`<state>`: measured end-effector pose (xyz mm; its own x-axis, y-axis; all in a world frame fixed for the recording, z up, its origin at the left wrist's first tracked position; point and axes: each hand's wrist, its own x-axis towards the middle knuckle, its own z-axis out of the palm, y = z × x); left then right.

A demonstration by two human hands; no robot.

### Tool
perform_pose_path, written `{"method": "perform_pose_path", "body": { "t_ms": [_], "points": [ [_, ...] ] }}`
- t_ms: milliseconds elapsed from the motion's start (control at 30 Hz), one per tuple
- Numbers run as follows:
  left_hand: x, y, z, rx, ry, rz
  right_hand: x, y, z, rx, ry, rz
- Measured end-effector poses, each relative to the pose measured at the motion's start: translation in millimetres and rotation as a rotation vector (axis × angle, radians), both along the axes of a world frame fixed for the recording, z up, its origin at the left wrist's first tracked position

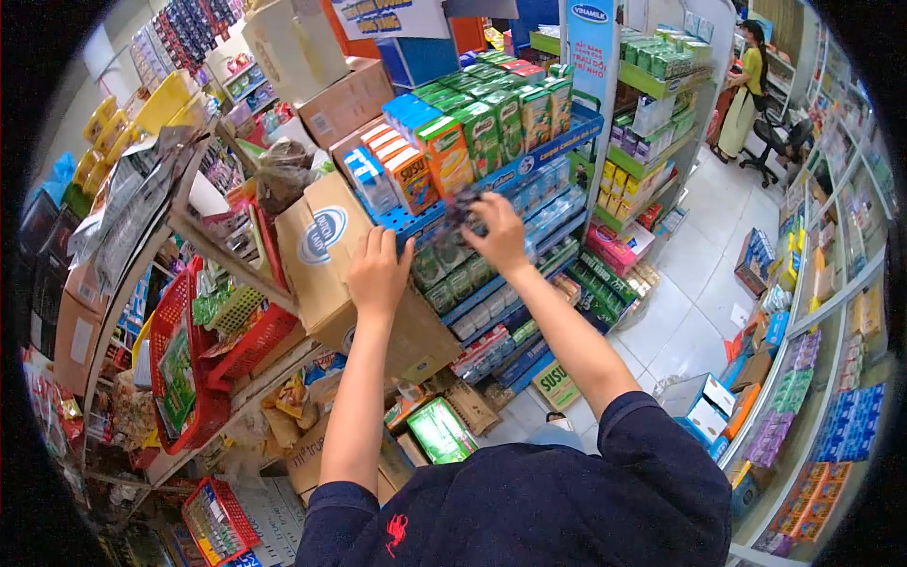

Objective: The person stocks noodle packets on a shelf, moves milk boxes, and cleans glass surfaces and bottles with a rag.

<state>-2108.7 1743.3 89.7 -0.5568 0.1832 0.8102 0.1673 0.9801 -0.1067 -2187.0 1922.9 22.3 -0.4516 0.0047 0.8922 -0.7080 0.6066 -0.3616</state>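
- R hand closed on dark pack at blue shelf edge.
- L hand open, flat on box.
- Pack looks light, stiff, shrink-wrap prob slippery; hold by sides.

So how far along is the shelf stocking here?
The top tier of the blue rack already holds rows of cartons. In hand: the right hand holds a dark pack at the tier's edge, and the left hand rests on a box. What is left in the box isn't visible.
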Motion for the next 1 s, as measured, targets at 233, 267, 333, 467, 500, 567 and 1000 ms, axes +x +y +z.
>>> {"method": "perform_pose_path", "body": {
  "t_ms": [233,267,333,467,500,567,1000],
  "points": [
    [-7,6,-2,-0.059,0.021,0.090,-106,146,6,-0.386,-0.114,-0.287],
    [-7,5,-3,-0.078,0.018,0.099,-120,165,7,-0.453,-0.141,-0.348],
    [-7,7,-1,-0.095,0.010,0.110,-139,190,7,-0.529,-0.240,-0.367],
    [-9,9,-3,-0.120,0.001,0.152,-123,173,10,-0.334,-0.108,-0.258],
    [-11,6,-6,-0.123,0.018,0.142,-128,184,10,-0.306,-0.071,-0.198],
    [-12,10,-4,-0.127,0.025,0.152,-151,213,10,-0.408,-0.169,-0.212],
    [-14,9,-6,-0.164,0.104,0.148,-130,153,-4,-0.302,0.071,-0.270]
  ]
}}
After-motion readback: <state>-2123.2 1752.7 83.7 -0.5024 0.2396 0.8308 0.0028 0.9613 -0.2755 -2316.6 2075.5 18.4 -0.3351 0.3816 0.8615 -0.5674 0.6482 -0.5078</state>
